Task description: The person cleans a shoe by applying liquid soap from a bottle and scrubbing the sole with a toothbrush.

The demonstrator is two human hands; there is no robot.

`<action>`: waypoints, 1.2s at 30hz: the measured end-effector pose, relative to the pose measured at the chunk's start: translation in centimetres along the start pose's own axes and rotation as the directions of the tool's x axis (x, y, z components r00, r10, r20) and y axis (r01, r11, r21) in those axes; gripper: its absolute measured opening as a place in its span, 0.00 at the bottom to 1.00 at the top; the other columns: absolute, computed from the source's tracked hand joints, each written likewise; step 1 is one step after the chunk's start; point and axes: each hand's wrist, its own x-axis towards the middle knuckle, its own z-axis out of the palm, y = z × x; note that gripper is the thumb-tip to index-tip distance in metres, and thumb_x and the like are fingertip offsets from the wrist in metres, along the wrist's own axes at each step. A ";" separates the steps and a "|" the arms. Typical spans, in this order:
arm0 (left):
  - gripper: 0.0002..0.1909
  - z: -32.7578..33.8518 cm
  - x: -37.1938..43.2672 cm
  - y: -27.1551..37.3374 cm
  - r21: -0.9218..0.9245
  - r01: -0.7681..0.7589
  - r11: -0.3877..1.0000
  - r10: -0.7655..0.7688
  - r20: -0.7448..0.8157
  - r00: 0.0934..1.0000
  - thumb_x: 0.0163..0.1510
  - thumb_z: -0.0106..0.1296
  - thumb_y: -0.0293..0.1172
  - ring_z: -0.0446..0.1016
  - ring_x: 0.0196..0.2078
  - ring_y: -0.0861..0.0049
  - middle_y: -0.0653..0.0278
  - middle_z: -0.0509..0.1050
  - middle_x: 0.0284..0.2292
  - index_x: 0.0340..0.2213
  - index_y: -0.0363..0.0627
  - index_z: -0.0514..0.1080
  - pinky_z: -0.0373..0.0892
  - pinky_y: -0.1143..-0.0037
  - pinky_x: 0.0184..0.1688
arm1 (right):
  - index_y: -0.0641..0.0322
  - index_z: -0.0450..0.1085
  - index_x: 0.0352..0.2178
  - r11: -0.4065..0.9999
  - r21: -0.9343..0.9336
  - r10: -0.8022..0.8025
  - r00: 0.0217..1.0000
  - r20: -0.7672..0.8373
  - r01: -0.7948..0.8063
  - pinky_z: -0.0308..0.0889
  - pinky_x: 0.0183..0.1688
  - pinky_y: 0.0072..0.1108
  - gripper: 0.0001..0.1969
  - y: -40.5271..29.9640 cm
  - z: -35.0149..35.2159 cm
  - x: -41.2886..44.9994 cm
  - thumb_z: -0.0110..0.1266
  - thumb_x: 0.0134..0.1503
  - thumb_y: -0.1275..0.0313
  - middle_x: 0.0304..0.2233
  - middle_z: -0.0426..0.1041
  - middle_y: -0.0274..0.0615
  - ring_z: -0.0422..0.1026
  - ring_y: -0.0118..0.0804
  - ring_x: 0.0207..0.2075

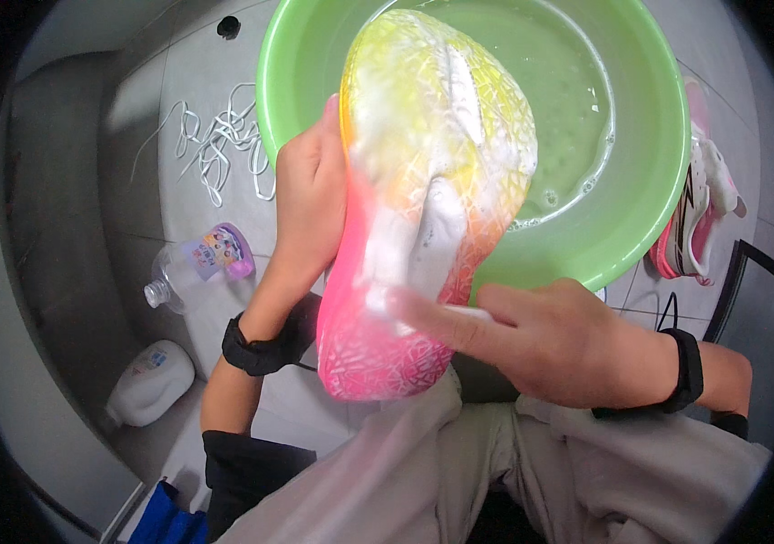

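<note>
A sports shoe (400, 238) is held sole up over the near left part of a green plastic basin (652, 156) with sudsy water (563, 136) in it. Its sole runs from yellow at the far end to pink at the near end, with white foam over much of it. My left hand (312, 197) grips the shoe's left side. My right hand (536, 333) is at the near, pink end, its index finger stretched across the sole. A slim white thing shows by its fingers, perhaps a brush handle; the blurred fingertips hide most of it.
White shoelaces (220, 143) lie on the tiled floor left of the basin. Nearer are a clear plastic bottle (200, 265) on its side and a white jug (152, 384). Another pink and white shoe (696, 211) rests against the basin's right side. Blue cloth (166, 517) shows at lower left.
</note>
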 end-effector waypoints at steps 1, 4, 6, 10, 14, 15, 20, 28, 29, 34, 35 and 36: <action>0.25 0.0 0.1 -0.2 0.021 -0.040 0.999 0.041 -0.030 0.999 0.60 0.34 0.38 0.55 0.15 0.88 0.71 0.60 0.11 0.17 0.32 0.65 0.53 0.79 0.16 | 0.48 0.55 0.55 0.999 0.020 -0.029 1.000 -0.010 0.029 0.61 0.20 0.24 0.35 0.0 -0.1 0.0 0.45 0.41 0.83 0.18 0.60 0.37 0.64 0.37 0.19; 0.25 -0.7 0.0 -0.6 0.008 -0.020 1.000 0.020 0.010 1.000 0.60 0.34 0.38 0.54 0.15 0.88 0.71 0.60 0.11 0.16 0.33 0.65 0.52 0.79 0.16 | 0.49 0.55 0.55 1.000 0.022 -0.013 0.999 -0.035 0.014 0.60 0.20 0.24 0.36 0.5 0.1 0.4 0.45 0.41 0.83 0.18 0.60 0.36 0.64 0.36 0.19; 0.25 -0.7 -0.1 -0.8 -0.010 -0.009 1.000 0.009 0.029 1.000 0.60 0.34 0.38 0.55 0.14 0.88 0.71 0.60 0.11 0.16 0.34 0.65 0.52 0.79 0.16 | 0.49 0.55 0.55 0.998 0.064 0.011 1.000 -0.013 -0.010 0.60 0.20 0.25 0.37 0.3 0.2 0.2 0.45 0.40 0.85 0.18 0.60 0.36 0.63 0.37 0.18; 0.25 -0.2 -0.3 0.6 -0.034 -0.018 0.999 0.017 -0.016 1.000 0.61 0.33 0.39 0.56 0.14 0.88 0.71 0.61 0.11 0.16 0.33 0.65 0.53 0.80 0.16 | 0.51 0.55 0.55 0.990 0.136 -0.050 0.997 0.059 0.042 0.60 0.20 0.24 0.37 -0.1 -0.4 0.1 0.46 0.39 0.85 0.19 0.62 0.38 0.65 0.38 0.20; 0.25 -0.5 -0.3 0.0 -0.029 -0.001 1.000 0.002 0.025 1.000 0.61 0.33 0.39 0.58 0.15 0.89 0.71 0.64 0.12 0.19 0.32 0.68 0.55 0.81 0.17 | 0.52 0.56 0.54 0.990 0.135 -0.043 0.999 0.025 0.039 0.62 0.23 0.26 0.35 -0.1 0.2 -0.2 0.44 0.40 0.86 0.20 0.62 0.39 0.64 0.40 0.21; 0.25 -0.5 -0.4 0.2 -0.024 -0.019 1.000 0.020 0.015 1.000 0.61 0.33 0.39 0.58 0.15 0.89 0.71 0.64 0.13 0.20 0.31 0.69 0.55 0.81 0.17 | 0.52 0.56 0.54 0.990 0.136 -0.043 0.999 0.026 0.039 0.62 0.23 0.26 0.35 -0.1 0.1 -0.2 0.44 0.40 0.86 0.20 0.62 0.39 0.64 0.40 0.21; 0.25 -0.2 -0.5 0.2 -0.056 -0.025 0.998 0.026 0.009 1.000 0.61 0.33 0.39 0.59 0.16 0.89 0.70 0.65 0.14 0.22 0.31 0.69 0.56 0.81 0.18 | 0.50 0.54 0.55 0.990 0.088 0.105 0.994 0.015 -0.106 0.62 0.23 0.25 0.36 -0.1 -0.5 -0.4 0.44 0.40 0.85 0.19 0.62 0.39 0.65 0.40 0.21; 0.25 -0.6 -0.6 0.5 -0.073 -0.007 0.997 0.009 0.025 1.000 0.61 0.33 0.40 0.61 0.17 0.90 0.70 0.68 0.16 0.24 0.31 0.70 0.58 0.82 0.19 | 0.47 0.58 0.53 0.989 -0.015 0.144 0.989 -0.013 -0.144 0.61 0.20 0.26 0.36 -0.8 -1.1 -0.8 0.45 0.39 0.85 0.16 0.58 0.38 0.62 0.38 0.17; 0.25 -0.6 -0.7 0.6 -0.097 0.000 0.995 0.002 0.021 1.000 0.61 0.33 0.40 0.61 0.17 0.90 0.70 0.68 0.16 0.24 0.31 0.70 0.58 0.82 0.19 | 0.47 0.58 0.54 0.987 -0.071 0.145 0.989 -0.017 -0.146 0.61 0.20 0.26 0.36 -0.8 -1.4 -0.8 0.45 0.39 0.84 0.16 0.57 0.38 0.62 0.38 0.17; 0.22 -1.8 -1.0 0.7 -0.320 0.049 0.946 -0.020 0.095 0.995 0.61 0.32 0.38 0.64 0.20 0.89 0.68 0.70 0.22 0.29 0.31 0.69 0.61 0.84 0.22 | 0.56 0.56 0.53 0.983 -0.102 0.148 0.988 -0.034 -0.151 0.62 0.21 0.28 0.35 -0.4 -1.8 -0.6 0.44 0.39 0.87 0.23 0.63 0.43 0.65 0.42 0.21; 0.21 -2.6 -1.1 0.4 -0.404 0.062 0.913 0.000 0.151 0.989 0.61 0.31 0.37 0.65 0.21 0.89 0.68 0.70 0.23 0.31 0.31 0.69 0.62 0.84 0.23 | 0.58 0.56 0.52 0.987 -0.074 0.139 0.987 -0.078 -0.144 0.62 0.23 0.28 0.34 -0.2 -1.3 -0.8 0.43 0.40 0.88 0.24 0.63 0.45 0.65 0.43 0.22; 0.20 -3.4 -1.1 0.2 -0.481 0.079 0.873 0.022 0.200 0.980 0.61 0.31 0.36 0.66 0.22 0.88 0.67 0.71 0.25 0.32 0.31 0.68 0.63 0.84 0.25 | 0.60 0.56 0.52 0.990 -0.045 0.125 0.985 -0.119 -0.131 0.63 0.24 0.28 0.33 -0.2 -0.9 -0.7 0.43 0.40 0.88 0.26 0.64 0.46 0.66 0.44 0.23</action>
